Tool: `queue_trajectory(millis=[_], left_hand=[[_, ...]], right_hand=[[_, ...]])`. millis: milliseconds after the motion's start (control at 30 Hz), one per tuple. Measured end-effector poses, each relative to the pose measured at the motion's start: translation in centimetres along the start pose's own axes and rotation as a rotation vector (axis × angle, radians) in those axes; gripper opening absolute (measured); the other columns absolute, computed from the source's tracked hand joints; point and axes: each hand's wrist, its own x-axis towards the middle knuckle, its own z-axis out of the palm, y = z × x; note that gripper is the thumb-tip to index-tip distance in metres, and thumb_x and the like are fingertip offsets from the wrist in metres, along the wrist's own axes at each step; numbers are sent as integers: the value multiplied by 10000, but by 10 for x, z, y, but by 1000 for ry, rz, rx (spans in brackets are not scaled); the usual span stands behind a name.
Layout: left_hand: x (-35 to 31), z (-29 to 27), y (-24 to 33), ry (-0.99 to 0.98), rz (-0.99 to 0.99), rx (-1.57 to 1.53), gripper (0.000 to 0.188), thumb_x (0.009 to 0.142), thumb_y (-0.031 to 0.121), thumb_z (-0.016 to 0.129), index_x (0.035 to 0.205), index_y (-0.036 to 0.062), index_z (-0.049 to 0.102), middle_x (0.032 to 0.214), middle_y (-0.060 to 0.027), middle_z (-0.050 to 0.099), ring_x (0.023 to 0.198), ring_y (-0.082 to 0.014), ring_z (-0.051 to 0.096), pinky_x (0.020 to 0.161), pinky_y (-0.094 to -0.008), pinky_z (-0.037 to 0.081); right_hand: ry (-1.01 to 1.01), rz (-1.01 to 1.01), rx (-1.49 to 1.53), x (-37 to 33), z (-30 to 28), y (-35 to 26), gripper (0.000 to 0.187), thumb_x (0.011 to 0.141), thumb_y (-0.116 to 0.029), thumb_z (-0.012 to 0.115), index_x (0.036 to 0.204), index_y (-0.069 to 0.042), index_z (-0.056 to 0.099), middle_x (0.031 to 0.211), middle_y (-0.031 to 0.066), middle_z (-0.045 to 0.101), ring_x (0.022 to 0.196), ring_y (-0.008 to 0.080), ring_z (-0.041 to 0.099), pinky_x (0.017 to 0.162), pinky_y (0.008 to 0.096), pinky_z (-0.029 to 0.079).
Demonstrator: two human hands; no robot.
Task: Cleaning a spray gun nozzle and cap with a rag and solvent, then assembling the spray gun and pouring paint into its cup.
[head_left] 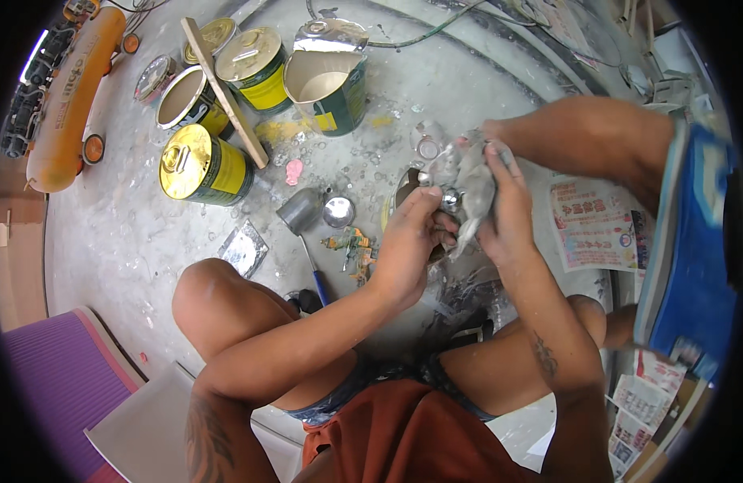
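My left hand (411, 241) is closed, thumb and fingers pinching at a small shiny metal part (450, 199). Its exact kind is partly hidden by the fingers and cloth. A stained grey rag (476, 189) drapes against that part, gripped in my right hand (510, 211) with the thumb on top. Beneath the hands, the rim of an open can (403, 187) shows in part. To the left of my left hand lie a grey metal cup (300, 211), a round shiny lid (339, 211) and a blue-handled screwdriver-like tool (317, 280).
Paint cans (206, 167) and a cut-open can (331, 92) stand at the far left, a wooden stick (226, 95) leaning across them. An orange air compressor (75, 97) is beyond. On the right, another person's bare limb (588, 149) and blue garment (701, 258) come close, above newspaper (592, 225).
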Motion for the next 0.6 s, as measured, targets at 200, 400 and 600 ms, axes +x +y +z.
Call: queue_trajectory(millis=[200, 400, 600], left_hand=[[2, -11, 13, -102, -61, -185, 193, 1009, 249, 486, 1040, 63, 526, 930, -43, 601, 841, -170, 625, 778, -309, 514], [-3, -9, -1, -33, -212, -36, 202, 1022, 220, 471, 1147, 82, 548, 1057, 3, 630, 933, -95, 591, 862, -267, 477], [-5, -3, -12, -16, -199, -160, 198, 1035, 227, 468, 1118, 77, 568, 1040, -14, 618, 989, -129, 605, 943, -272, 465]], right_hand=[[-138, -34, 251, 12, -12, -25, 406, 987, -403, 505, 1210, -70, 573, 1124, 121, 646, 1043, 277, 628, 911, 426, 512], [-429, -832, -1213, -10, -4, 0, 210, 983, -85, 489, 1147, -7, 594, 1140, 150, 643, 1022, 287, 634, 932, 354, 468], [-65, -478, -909, -8, -18, 27, 224, 1021, -135, 478, 1163, -10, 598, 1071, 130, 660, 1021, 252, 618, 944, 321, 457]])
